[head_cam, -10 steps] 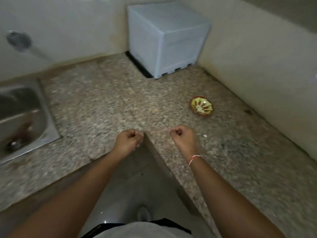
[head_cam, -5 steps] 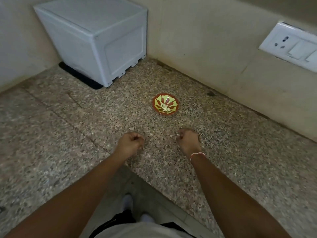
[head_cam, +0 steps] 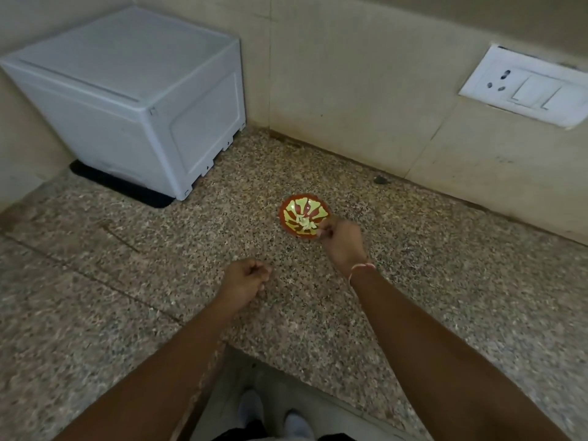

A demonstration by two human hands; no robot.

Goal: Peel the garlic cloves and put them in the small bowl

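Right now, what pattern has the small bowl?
Red small bowl with yellow-green rays, seen in the head view.

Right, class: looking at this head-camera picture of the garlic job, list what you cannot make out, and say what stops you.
- Whether the right hand holds a clove: curled fingers hide it, at the small bowl rim.
- What the left hand holds: closed fist.
- How many cloves lie in the bowl: too small, pale against the pattern.
- The dark speck by the wall: too small to identify.
- Unpeeled garlic: none visible.
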